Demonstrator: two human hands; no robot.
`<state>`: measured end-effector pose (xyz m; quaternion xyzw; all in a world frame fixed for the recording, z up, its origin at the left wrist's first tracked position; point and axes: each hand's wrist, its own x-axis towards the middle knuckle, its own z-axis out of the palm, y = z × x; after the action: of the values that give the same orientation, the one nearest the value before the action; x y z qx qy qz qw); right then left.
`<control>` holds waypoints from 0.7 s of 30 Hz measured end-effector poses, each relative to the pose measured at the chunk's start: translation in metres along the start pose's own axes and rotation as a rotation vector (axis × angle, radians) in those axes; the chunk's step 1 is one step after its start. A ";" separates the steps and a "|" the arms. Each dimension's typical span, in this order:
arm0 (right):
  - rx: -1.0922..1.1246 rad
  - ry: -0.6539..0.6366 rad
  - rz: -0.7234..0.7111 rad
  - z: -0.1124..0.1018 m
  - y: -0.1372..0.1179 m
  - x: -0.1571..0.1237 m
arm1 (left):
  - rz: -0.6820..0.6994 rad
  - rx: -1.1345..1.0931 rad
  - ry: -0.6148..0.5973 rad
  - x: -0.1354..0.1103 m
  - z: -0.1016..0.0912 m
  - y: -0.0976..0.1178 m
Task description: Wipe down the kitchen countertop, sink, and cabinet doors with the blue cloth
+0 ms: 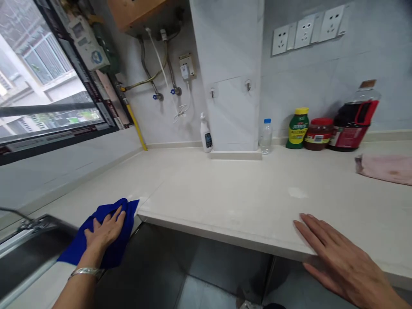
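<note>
A blue cloth (112,240) lies rumpled over the front edge of the counter near the inner corner, and part of it hangs down. My left hand (107,229) rests on top of the cloth with its fingers spread, pressing it against the surface. A metal bracelet (86,271) circles that wrist. At the lower right, my right hand (344,262) is stretched out flat at the edge of the white countertop (225,193), fingers straight, with nothing in it. Its thumb is below the edge line.
A steel sink (41,240) lies left. Along the wall stand a white spray bottle (206,134), a clear bottle (265,137), a green bottle (298,128), a red-lidded jar (318,134) and a large dark jug (352,120). A pink cloth (386,168) lies right.
</note>
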<state>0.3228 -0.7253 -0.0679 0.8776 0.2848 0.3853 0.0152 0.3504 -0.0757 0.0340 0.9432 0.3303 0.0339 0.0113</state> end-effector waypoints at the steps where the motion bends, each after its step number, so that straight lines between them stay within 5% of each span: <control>1: -0.017 -0.013 0.003 -0.001 -0.001 0.002 | 0.050 0.002 -0.004 0.005 0.002 0.014; 6: -0.029 -0.007 0.035 -0.008 -0.007 0.009 | 0.282 0.000 -0.082 0.020 0.010 0.092; 10: -0.018 -0.011 0.044 -0.011 -0.008 0.011 | 0.427 0.008 -0.142 0.005 0.010 0.145; 21: 0.079 -0.088 0.111 -0.010 -0.009 0.013 | 0.882 -0.019 -0.248 -0.144 0.008 0.281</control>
<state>0.3189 -0.7134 -0.0545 0.9081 0.2497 0.3351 -0.0285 0.4140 -0.3853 0.0307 0.9905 -0.1068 -0.0747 0.0439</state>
